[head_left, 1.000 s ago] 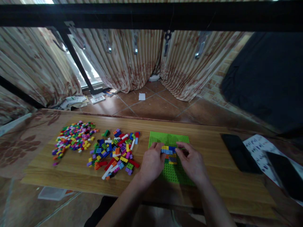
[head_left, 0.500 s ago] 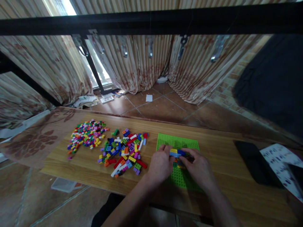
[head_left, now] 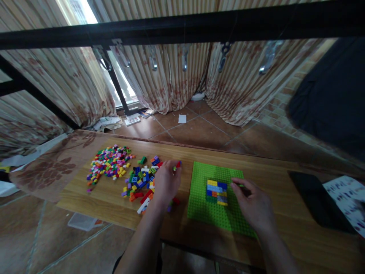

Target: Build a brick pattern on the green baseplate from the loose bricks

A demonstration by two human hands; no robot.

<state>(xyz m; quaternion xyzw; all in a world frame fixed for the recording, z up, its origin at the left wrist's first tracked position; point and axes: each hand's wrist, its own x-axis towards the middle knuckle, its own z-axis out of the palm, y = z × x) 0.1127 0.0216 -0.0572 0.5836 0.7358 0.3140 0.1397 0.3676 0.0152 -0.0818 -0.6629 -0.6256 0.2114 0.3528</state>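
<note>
A block of joined toy bricks (head_left: 216, 192) in yellow, blue, orange, green and grey sits on the green baseplate (head_left: 199, 175). My left hand (head_left: 167, 180) is over the right side of a pile of larger loose bricks (head_left: 139, 179). Its fingers are apart and partly curled, close to a red brick (head_left: 178, 164) at the pile's edge; contact with it is unclear. My right hand (head_left: 253, 201) hovers by the baseplate's right side, just right of the block. A gap shows between its thumb and forefinger, with nothing visible in them.
Small bricks (head_left: 110, 161) form another heap at the left of the wooden table (head_left: 270, 182). On the right lie a black flat object (head_left: 316, 201) and a printed sheet (head_left: 345, 194). A dark bar (head_left: 182, 32) with hanging metal hooks crosses beyond the table.
My left hand has left the block and moved left to the loose bricks. My right hand has let go of the block and drawn slightly right, uncovering it.
</note>
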